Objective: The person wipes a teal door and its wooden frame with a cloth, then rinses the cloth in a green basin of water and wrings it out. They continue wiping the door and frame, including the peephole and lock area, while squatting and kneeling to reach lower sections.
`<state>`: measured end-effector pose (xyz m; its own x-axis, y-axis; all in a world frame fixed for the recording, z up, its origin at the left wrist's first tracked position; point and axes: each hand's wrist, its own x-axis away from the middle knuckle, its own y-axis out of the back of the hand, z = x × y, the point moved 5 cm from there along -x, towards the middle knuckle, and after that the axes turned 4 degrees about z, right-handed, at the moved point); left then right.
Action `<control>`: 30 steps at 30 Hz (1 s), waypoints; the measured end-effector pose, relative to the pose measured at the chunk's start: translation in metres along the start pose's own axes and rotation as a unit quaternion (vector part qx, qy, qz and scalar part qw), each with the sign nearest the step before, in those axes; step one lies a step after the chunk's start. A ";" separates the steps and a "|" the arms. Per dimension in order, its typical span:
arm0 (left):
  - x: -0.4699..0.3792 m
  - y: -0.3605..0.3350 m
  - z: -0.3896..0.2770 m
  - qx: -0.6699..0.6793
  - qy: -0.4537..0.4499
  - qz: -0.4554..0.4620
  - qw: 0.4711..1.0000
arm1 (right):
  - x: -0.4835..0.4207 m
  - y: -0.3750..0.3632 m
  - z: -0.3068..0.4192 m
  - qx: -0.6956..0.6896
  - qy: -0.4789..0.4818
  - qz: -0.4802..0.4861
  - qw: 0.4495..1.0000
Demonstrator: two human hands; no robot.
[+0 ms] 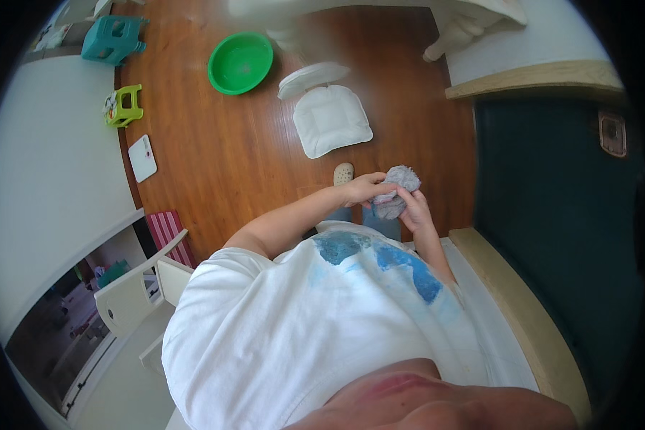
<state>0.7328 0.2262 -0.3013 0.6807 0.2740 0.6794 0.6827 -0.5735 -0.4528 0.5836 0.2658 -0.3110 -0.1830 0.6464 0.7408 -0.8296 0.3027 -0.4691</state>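
A bundled grey fuzzy cloth (403,178) is held at waist height in front of the white T-shirt and blue trousers. My left hand (363,190) grips it from the left, with the thumb across its middle. From the right and below, my right hand (415,210) holds the same bundle, fingertips pressed into its folds. Pinkish and teal bits show at its left side. Just beyond my left hand, a beige clog (344,173) is visible on the wooden floor.
A white padded chair (333,119) stands ahead, with a green basin (241,63) on the floor beyond it. Along the left wall are a teal stool (113,40), a lime stool (131,106) and a white scale (143,159). A dark green door (548,204) is at right.
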 end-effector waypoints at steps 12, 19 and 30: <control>0.039 0.077 0.051 0.191 -0.081 -0.203 0.957 | -0.030 0.007 0.030 0.035 0.028 -0.023 0.999; 0.141 0.110 0.139 0.323 -0.106 -0.412 0.845 | -0.071 0.048 0.042 0.034 0.016 -0.061 0.997; 0.227 0.073 0.363 0.353 -0.033 -0.571 0.740 | -0.111 0.000 0.044 0.158 -0.007 -0.016 0.987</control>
<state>1.0331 0.5268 -0.3893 -0.4525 0.3195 0.8326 0.7755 0.6020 0.1905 0.5814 0.1634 -0.3721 -0.1591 0.6294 0.7606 -0.9577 0.0886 -0.2737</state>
